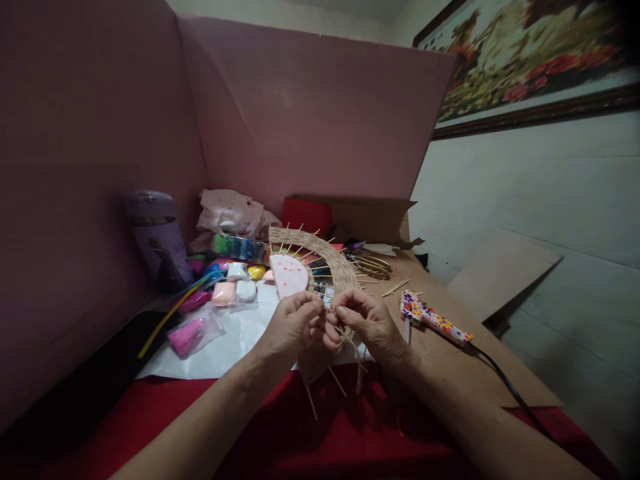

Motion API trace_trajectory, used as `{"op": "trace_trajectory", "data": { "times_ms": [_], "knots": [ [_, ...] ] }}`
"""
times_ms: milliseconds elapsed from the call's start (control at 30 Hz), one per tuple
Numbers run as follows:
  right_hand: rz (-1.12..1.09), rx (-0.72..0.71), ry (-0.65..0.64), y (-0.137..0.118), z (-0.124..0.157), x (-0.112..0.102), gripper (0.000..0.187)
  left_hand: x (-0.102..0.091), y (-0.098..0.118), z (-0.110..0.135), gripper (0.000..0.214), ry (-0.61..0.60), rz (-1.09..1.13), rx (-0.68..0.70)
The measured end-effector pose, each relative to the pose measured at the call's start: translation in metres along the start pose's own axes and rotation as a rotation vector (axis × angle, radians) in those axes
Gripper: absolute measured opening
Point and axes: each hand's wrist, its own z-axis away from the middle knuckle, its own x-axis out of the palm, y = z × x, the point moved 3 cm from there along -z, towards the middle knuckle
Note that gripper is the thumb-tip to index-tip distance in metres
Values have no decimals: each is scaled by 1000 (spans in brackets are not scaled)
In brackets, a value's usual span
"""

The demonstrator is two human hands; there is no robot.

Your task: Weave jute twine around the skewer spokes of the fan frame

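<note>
A half-round weaving of tan twine on thin wooden sticks stands in front of me, with stick ends poking out past its outer edge. At its centre is a half-circle of pale fabric with pink dots. Fingertips pinched, my left hand and my right hand meet at the near end of the woven band and grip the twine there. Loose twine ends hang below my fingers. Bare sticks point down toward me. My fingers hide the exact spot where the strand is held.
Right of my hands lies a flower-patterned glue gun with a black cord. Small sticks lie beyond it. Bags of coloured clay and a purple tumbler stand left. Pink panels rise behind and left.
</note>
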Motion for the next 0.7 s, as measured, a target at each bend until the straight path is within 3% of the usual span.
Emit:
{"op": "trace_trajectory", "data": {
  "times_ms": [333, 500, 700],
  "knots": [
    [66, -17, 74, 1, -1, -3, 17, -2, 1, 1, 19, 18, 9, 25],
    [171, -25, 110, 1, 0, -4, 20, -3, -1, 1, 25, 48, -144, 27],
    [141, 1, 67, 2, 2, -2, 18, 1, 0, 2, 25, 87, -278, 77]
  ]
}}
